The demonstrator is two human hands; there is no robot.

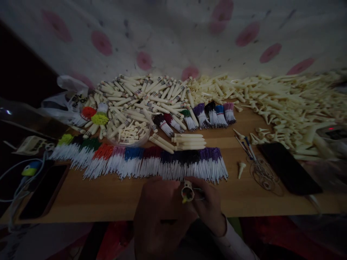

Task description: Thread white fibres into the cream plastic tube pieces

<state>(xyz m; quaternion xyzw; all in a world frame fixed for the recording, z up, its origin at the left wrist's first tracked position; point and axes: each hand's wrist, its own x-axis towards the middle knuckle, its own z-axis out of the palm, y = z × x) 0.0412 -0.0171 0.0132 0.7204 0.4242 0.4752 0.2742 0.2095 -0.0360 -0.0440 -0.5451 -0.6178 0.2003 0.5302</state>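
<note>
From where I watch, my left hand (162, 209) and my right hand (208, 206) meet at the near edge of the wooden table (108, 200), with a cream barrel (187, 193) between them, its open end facing up toward me. Something yellow shows at its rim. My right fingers are curled in on the barrel, thin rods (200, 193) showing among them. My left hand presents its back, right beside the barrel; its fingertips are hidden, so I cannot tell whether they grip.

Just beyond both hands lies a long row of white tubes (151, 166) with coloured ends, from yellow-green on the left to purple on the right. Past that row, ahead of my left hand, I see a clear bowl (110, 139) of small cream pieces, and next to it several cream barrels (189, 139) lying side by side. Farther out are tied bundles (200, 115) and a broad heap of barrels (151, 94).

To the right of my right hand are a small cone piece (240, 169), tangled bands (264, 175) and a dark phone (290, 168). Well left of my left hand lies another phone (45, 191), near a white cable (16, 200).
</note>
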